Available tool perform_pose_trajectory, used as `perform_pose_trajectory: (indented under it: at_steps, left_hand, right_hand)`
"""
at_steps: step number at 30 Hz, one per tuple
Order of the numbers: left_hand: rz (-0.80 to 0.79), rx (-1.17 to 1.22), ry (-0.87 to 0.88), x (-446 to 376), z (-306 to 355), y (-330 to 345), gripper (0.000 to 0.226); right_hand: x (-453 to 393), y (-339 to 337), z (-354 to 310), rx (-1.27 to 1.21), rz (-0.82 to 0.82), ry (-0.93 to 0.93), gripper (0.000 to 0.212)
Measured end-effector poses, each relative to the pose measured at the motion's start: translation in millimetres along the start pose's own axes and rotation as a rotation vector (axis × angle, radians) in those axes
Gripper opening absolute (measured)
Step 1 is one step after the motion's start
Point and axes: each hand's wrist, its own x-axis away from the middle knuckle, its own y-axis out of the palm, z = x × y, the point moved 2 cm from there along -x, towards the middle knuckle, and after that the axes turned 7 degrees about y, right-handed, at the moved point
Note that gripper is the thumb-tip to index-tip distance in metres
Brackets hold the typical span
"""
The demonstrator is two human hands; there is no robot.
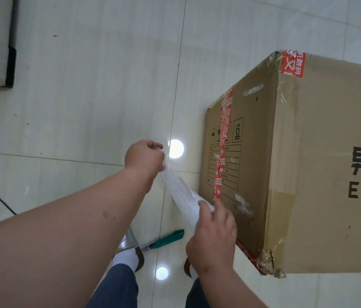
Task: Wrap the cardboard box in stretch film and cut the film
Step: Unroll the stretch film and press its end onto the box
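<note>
Stretch film [181, 194], bunched into a soft, thin, clingy rope, hangs just beside the cardboard box [286, 163]; left hand [144, 155] and right hand [214, 238] fingers are closed around its ends, likely the best hold.

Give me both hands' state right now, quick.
Left hand: closed, gripping the far end of the bunched stretch film.
Right hand: closed around the near end of the same film.

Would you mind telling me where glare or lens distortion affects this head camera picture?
Head view: two round lamp reflections glare on the glossy floor tiles, one just beyond the left hand, one between the feet; wide-angle bending curves the tile joints and the cardboard box edges; focus is fairly even.
</note>
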Motion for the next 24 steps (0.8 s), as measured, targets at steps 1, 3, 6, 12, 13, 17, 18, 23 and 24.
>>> perform_pose_trajectory:
  at_steps: [1, 3, 6, 12, 13, 17, 18, 23, 24]
  left_hand:
    - [-0.023, -0.027, 0.001, -1.3, -0.8, -2.1, 0.028]
    - [-0.070, -0.163, 0.008, -4.7, -2.8, -6.5, 0.038]
    - [-0.133, -0.482, 0.064, -8.8, -5.6, -12.6, 0.049]
    - [-0.206, -1.024, 0.161, -22.3, -23.3, -24.5, 0.026]
    - [-0.196, -1.039, 0.165, -24.9, -26.0, -27.7, 0.024]
    - [-0.123, -0.897, 0.168, -31.9, -24.8, -33.6, 0.022]
    - [-0.111, -0.850, 0.175, -31.5, -21.5, -31.7, 0.021]
    - [-0.094, -0.731, 0.263, -30.6, -7.8, -17.0, 0.021]
    - [-0.073, -0.717, 0.272, -33.0, -5.3, -18.2, 0.021]
  right_hand:
    - [-7.8, -2.2, 2.4, 0.062, -0.074, -0.080, 0.070]
    - [-22.5, -8.2, 6.3, 0.184, -0.177, -0.194, 0.072]
    - [-37.6, -16.4, 6.6, 0.340, -0.310, -0.290, 0.083]
    - [-44.9, -28.4, 5.3, 0.385, -0.272, -0.291, 0.099]
    - [-44.0, -27.1, 6.1, 0.379, -0.267, -0.282, 0.100]
    - [-41.3, -22.4, 7.3, 0.323, -0.355, -0.188, 0.105]
    - [-42.8, -20.8, 6.7, 0.300, -0.393, -0.159, 0.107]
    - [-49.0, -9.7, 8.4, 0.204, -0.464, -0.003, 0.110]
    - [-46.4, -6.6, 10.6, 0.177, -0.460, 0.037, 0.109]
